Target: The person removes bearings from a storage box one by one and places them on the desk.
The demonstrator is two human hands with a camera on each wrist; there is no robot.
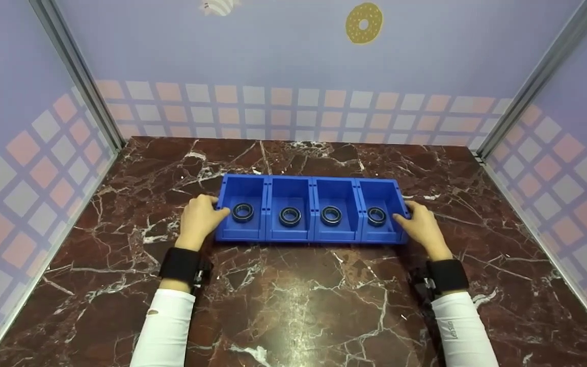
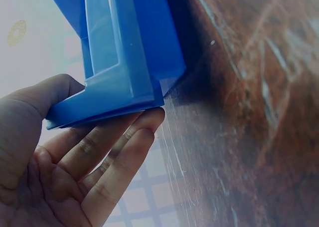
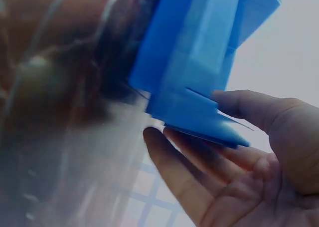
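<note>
A row of several blue plastic storage bins [image 1: 289, 235], joined side by side, spans the middle of the table. Each compartment holds one dark ring-shaped bearing, from the leftmost bearing [image 1: 243, 219] to the rightmost bearing [image 1: 376, 223]. My left hand [image 1: 199, 220] grips the row's left end wall, thumb over the inside and fingers along the outside. At the other end, my right hand [image 1: 422, 228] pinches the right end wall the same way. Both wrist views show the bin walls between thumb and fingers. Whether the row's underside touches the table, I cannot tell.
The dark red marbled tabletop [image 1: 293, 295] lies under the bins. A back panel [image 1: 283, 56] and two side panels, patterned with pink and white squares, enclose it. Grey metal posts [image 1: 77, 71] stand at the back corners.
</note>
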